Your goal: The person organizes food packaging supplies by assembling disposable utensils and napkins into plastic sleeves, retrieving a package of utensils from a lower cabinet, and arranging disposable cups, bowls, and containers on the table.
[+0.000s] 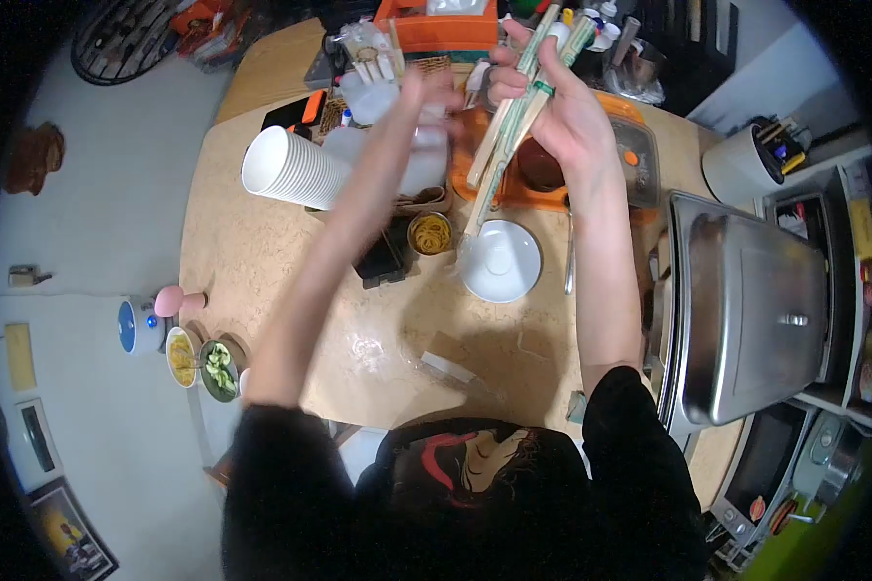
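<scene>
My right hand is closed around several wrapped disposable chopsticks, held tilted above the table with a green band near their middle. Their lower ends reach over a white dish. Motion smears my left hand, raised over white plastic containers to the left of the chopsticks; its fingers cannot be made out. Below it stands a small tub of rubber bands, beside a black box. A tall stack of white cups leans left of my left forearm.
A clear wrapper with a white strip lies near the table's front. To the right stands a large metal lidded pan. An orange tray sits behind the dish, and an orange bin is at the back. Bowls of food are at left.
</scene>
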{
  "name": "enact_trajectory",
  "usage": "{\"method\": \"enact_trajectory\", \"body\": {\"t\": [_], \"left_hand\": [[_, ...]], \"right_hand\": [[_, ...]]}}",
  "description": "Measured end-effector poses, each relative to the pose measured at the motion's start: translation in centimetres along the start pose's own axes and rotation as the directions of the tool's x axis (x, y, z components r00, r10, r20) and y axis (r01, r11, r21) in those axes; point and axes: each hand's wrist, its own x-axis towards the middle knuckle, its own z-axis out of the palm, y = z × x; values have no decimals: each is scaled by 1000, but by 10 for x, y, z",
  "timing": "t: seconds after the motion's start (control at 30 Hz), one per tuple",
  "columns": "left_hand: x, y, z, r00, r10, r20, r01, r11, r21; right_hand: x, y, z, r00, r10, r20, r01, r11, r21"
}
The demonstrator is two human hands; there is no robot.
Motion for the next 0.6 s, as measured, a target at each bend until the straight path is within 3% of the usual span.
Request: {"method": "enact_trajectory", "body": {"t": [0.03, 0.07, 0.1, 0.13, 0.23, 0.27, 0.33, 0.4, 0.53, 0.6], "left_hand": [[-25, -18, 10, 999, -52, 16, 54, 992, -112], [-49, -31, 28, 1000, 9, -28, -13, 990, -138], [-67, -36, 46, 994, 53, -90, -73, 969, -235], [-74, -37, 60, 995, 57, -84, -76, 969, -235], [-80, -28, 98, 834, 396, -384, -442, 896, -36], [-79, -25, 98, 831, 401, -387, -449, 893, -40], [-69, -19, 97, 854, 269, -445, -405, 880, -246], [-62, -24, 91, 820, 302, -487, -442, 874, -201], [-56, -18, 95, 864, 233, -445, -350, 915, -201], [-69, -15, 93, 971, -66, -229, 33, 989, -145]], "right_hand": [[-10, 0, 5, 998, -30, 46, 28, 999, 45], [-19, 0, 11, 994, -60, 95, 51, 994, 92], [-29, -1, 18, 994, -112, 7, 112, 994, -18], [-35, 0, 23, 993, -118, 7, 118, 993, -21], [-52, 6, 38, 987, -158, 15, 158, 987, 3], [-57, 11, 44, 988, -156, 19, 156, 988, -5], [-71, 22, 56, 991, -132, 3, 132, 991, 28], [-77, 29, 65, 993, -118, 22, 118, 993, 21], [-77, 25, 62, 967, -252, -28, 247, 961, -122], [-70, 27, 53, 949, -309, -63, 286, 927, -242]]}}
